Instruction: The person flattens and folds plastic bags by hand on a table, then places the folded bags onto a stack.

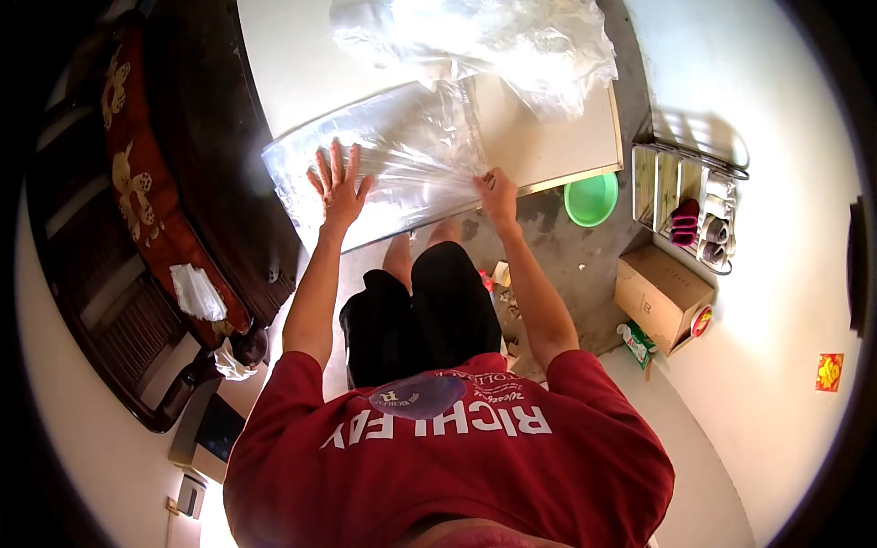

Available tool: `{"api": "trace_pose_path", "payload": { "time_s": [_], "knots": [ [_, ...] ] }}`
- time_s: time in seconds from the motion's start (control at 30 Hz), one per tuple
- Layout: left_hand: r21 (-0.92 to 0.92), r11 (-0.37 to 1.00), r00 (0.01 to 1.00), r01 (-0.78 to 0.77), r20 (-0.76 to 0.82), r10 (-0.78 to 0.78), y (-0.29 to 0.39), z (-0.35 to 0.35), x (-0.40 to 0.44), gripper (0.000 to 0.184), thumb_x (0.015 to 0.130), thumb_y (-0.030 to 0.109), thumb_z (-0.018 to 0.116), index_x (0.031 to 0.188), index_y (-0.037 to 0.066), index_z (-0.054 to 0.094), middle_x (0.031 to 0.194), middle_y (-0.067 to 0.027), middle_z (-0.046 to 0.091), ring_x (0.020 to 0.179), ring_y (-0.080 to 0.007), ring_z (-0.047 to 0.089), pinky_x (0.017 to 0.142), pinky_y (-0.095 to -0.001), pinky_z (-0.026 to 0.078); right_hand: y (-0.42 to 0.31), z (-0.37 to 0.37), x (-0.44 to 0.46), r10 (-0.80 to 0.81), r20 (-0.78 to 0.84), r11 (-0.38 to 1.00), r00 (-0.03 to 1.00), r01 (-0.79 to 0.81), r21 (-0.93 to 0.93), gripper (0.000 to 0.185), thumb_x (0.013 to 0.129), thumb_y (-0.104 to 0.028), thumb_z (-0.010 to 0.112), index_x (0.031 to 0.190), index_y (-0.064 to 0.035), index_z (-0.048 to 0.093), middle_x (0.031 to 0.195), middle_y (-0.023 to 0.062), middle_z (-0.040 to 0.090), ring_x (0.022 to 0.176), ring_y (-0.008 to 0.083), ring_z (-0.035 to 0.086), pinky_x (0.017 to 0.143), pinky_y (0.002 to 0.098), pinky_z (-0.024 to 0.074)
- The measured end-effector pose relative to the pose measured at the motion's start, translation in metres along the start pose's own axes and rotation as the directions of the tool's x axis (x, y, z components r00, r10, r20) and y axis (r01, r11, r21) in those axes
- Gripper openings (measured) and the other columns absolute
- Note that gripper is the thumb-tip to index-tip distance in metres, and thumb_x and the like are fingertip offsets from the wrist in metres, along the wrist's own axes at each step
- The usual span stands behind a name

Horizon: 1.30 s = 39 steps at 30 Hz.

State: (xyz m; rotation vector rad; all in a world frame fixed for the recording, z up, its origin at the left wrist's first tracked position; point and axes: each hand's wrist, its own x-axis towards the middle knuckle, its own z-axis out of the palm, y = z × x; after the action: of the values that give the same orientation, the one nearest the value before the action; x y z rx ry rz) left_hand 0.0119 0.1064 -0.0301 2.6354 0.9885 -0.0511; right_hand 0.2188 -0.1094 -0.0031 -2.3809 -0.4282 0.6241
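Observation:
A clear plastic bag [402, 137] lies flat over the near left part of the white table [557, 151]. My left hand [340, 190] rests on it with fingers spread. At the bag's right side, my right hand [496, 194] is closed on the plastic, and tight creases fan out from that grip toward the left. Farther back on the table sits a loose, crumpled heap of clear plastic [539, 50], bright with glare. Whether the heap and the flat bag are joined, I cannot tell.
Right of the table, a green basin [591, 199] is on the floor. Beyond it are a rack [662, 190] with shoes and a cardboard box [660, 297] by the wall. A dark wooden bench [137, 310] with a red cover [151, 201] stands at left.

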Motion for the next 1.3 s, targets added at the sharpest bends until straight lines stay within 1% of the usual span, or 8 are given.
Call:
{"api": "trace_pose_path", "payload": {
  "time_s": [0.2,0.4,0.6,0.73,0.93,1.03,1.1,1.3],
  "knots": [
    [-0.051,0.998,0.997,-0.036,-0.068,0.032,-0.004,-0.011,-0.004,0.061,0.087,0.039,0.051,0.140,0.023,0.025,0.148,-0.0107,0.010,0.135,-0.0391,0.005,0.103,-0.0616,0.003,0.003,-0.001,-0.007,-0.021,0.007,0.970,1.000,0.022,-0.241,0.028,0.076,-0.026,0.065,0.076,-0.0003,0.054,0.064,0.0155,0.058,0.062,0.0330,0.057,0.058,0.0383,0.0439],
    [-0.070,0.997,0.987,0.015,-0.161,-0.026,0.001,-0.026,-0.039,0.057,0.088,0.028,0.050,0.139,0.015,0.027,0.147,-0.0117,0.015,0.135,-0.0366,0.009,0.105,-0.0569,0.007,0.004,-0.005,-0.013,0.104,-0.093,0.976,0.990,-0.120,-0.183,0.027,0.077,-0.029,0.063,0.076,-0.0025,0.055,0.066,0.0139,0.060,0.066,0.0330,0.059,0.061,0.0397,0.0447],
    [-0.016,0.996,0.996,0.091,-0.011,-0.091,-0.008,-0.015,-0.060,0.060,0.088,0.030,0.051,0.140,0.015,0.025,0.147,-0.0124,0.015,0.134,-0.0379,0.011,0.106,-0.0547,0.009,0.008,-0.008,-0.011,0.092,-0.106,0.971,0.990,-0.113,-0.210,0.029,0.078,-0.030,0.064,0.075,-0.0023,0.055,0.068,0.0141,0.061,0.067,0.0329,0.060,0.062,0.0394,0.0453],
    [-0.020,0.995,0.995,0.098,-0.018,-0.098,-0.009,-0.015,-0.061,0.065,0.086,0.035,0.053,0.140,0.015,0.023,0.147,-0.0136,0.015,0.134,-0.0379,0.011,0.106,-0.0540,0.009,0.017,-0.009,-0.009,0.004,-0.058,0.971,0.998,-0.018,-0.237,0.030,0.080,-0.033,0.060,0.077,-0.0043,0.054,0.070,0.0139,0.061,0.070,0.0348,0.059,0.062,0.0431,0.0440],
    [-0.100,0.971,0.965,0.217,-0.130,-0.229,-0.014,-0.016,-0.058,0.077,0.082,0.045,0.054,0.141,0.009,0.020,0.146,-0.0161,0.014,0.135,-0.0354,0.008,0.106,-0.0545,0.007,0.018,-0.008,-0.002,-0.115,-0.079,0.969,0.990,0.094,-0.227,0.026,0.078,-0.026,0.065,0.073,-0.0022,0.055,0.064,0.0122,0.060,0.060,0.0301,0.058,0.057,0.0366,0.0445],
    [-0.122,0.891,0.854,0.437,-0.253,-0.454,-0.020,-0.014,-0.064,0.067,0.083,0.035,0.056,0.138,0.010,0.026,0.142,-0.0170,0.023,0.128,-0.0350,0.024,0.102,-0.0514,0.018,0.008,-0.010,-0.005,-0.078,-0.081,0.973,0.994,0.058,-0.224,0.025,0.077,-0.025,0.065,0.073,-0.0022,0.055,0.064,0.0122,0.060,0.060,0.0294,0.059,0.057,0.0362,0.0448],
    [-0.215,0.789,0.689,0.575,-0.394,-0.609,-0.023,-0.012,-0.070,0.051,0.078,0.025,0.063,0.123,0.010,0.043,0.122,-0.0136,0.043,0.112,-0.0314,0.039,0.091,-0.0484,0.029,0.008,-0.010,-0.006,-0.052,-0.079,0.976,0.996,0.034,-0.215,0.024,0.079,-0.026,0.063,0.076,-0.0039,0.056,0.069,0.0120,0.061,0.066,0.0318,0.059,0.060,0.0400,0.0444],
    [-0.291,0.658,0.636,0.695,-0.179,-0.751,-0.043,-0.009,-0.086,0.036,0.075,0.031,0.067,0.102,0.010,0.054,0.102,-0.0053,0.055,0.101,-0.0264,0.046,0.086,-0.0437,0.032,0.015,-0.007,-0.002,-0.058,-0.067,0.979,0.996,0.044,-0.202,0.020,0.080,-0.023,0.061,0.080,-0.0036,0.058,0.069,0.0122,0.062,0.066,0.0308,0.060,0.060,0.0387,0.0456]
  ]
}}
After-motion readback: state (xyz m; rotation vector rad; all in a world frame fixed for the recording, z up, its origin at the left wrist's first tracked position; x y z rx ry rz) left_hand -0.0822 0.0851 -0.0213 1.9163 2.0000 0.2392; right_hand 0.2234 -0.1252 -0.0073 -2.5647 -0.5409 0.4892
